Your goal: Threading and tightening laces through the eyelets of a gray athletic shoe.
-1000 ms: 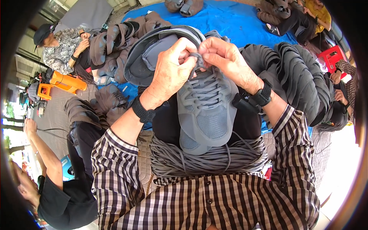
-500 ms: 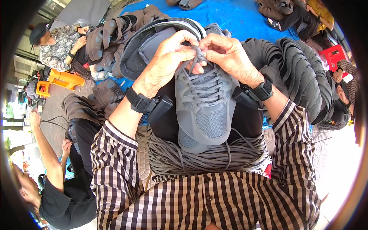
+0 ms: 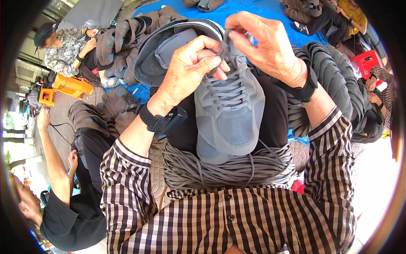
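A grey lace-up shoe (image 3: 233, 127) rests on my lap with its toe pointing toward me, and a second grey shoe (image 3: 215, 158) lies partly hidden beneath it. My left hand (image 3: 192, 63) is closed on the grey shoelace (image 3: 222, 52) at the top of the lacing. Above it and to the right, my right hand (image 3: 266, 48) pinches another part of the same lace, held up off the tongue. The lace runs crossed through the eyelets below. Across my lap lies a thick bundle of loose grey laces (image 3: 228, 173).
Left of my hands leans a grey shoe part with a wide opening (image 3: 148, 63). Stacked dark grey shoe pieces (image 3: 334, 84) stand at right, brown ones (image 3: 120, 46) at left. A blue sheet (image 3: 249, 12), orange stool (image 3: 72, 86), red stool (image 3: 368, 63) and several people surround me.
My right hand has moved up and right, away from the left, drawing the lace with it. My left hand has shifted slightly down. The shoe has barely moved.
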`<state>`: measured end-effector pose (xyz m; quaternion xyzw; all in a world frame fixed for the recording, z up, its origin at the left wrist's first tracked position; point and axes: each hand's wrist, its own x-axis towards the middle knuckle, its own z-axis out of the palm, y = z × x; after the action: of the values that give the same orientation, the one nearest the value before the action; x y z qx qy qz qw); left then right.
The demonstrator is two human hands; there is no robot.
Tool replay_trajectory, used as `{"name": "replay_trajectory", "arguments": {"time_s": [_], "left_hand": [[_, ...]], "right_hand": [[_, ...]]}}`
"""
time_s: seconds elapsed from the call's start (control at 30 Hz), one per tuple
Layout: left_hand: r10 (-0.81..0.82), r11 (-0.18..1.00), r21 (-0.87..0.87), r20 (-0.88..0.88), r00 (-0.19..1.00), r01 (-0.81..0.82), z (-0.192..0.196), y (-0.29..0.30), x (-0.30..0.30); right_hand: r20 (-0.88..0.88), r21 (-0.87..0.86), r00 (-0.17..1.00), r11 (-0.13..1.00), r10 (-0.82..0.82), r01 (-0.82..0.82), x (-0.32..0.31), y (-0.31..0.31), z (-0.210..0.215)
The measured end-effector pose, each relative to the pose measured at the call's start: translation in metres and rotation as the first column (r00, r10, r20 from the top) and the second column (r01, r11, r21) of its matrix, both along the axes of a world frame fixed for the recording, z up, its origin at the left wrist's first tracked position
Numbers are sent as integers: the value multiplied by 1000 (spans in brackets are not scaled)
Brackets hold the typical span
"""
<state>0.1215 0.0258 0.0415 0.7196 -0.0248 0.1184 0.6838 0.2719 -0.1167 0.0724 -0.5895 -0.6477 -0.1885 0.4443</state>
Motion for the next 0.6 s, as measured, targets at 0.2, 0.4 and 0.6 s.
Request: {"name": "replay_trajectory", "arguments": {"time_s": [0.2,0.4,0.6], "left_hand": [[61,996,59,57,996,-65,-3,-11,-4],[79,968,231,73,994,-94,-4,-5,-6],[366,910,223,-33,930,-350,-17,36,-23]], "right_hand": [[-22,-110,1000,994,20,-22,-11,-10,9],[-582,-179,812,966,49,-186,-16,-3,6],[-87,-363,966,910,-245,198,44,-35,-63]]}}
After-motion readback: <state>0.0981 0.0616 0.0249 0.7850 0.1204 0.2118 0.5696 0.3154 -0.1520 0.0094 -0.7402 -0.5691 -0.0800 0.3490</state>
